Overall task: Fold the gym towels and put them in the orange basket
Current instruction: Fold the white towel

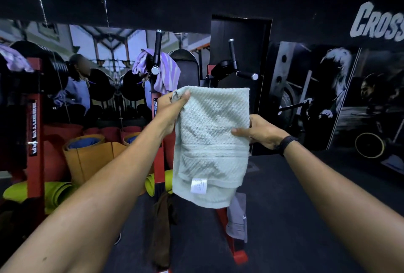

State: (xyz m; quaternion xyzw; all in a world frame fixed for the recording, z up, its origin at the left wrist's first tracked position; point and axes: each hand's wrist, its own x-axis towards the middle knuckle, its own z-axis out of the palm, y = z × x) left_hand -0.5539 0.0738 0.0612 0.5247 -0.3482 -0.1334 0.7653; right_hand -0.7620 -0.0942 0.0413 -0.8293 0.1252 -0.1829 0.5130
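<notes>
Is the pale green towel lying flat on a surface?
No, the pale green towel hangs in the air, gripped by the left hand and right hand.

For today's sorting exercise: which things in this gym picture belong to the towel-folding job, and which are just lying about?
Job: pale green towel, left hand, right hand, purple striped towel, brown towel, grey towel.
Lying about: rolled mats, weight plates, wall poster.

Pale green towel (209, 139) — diagonal ribbed weave.
</notes>
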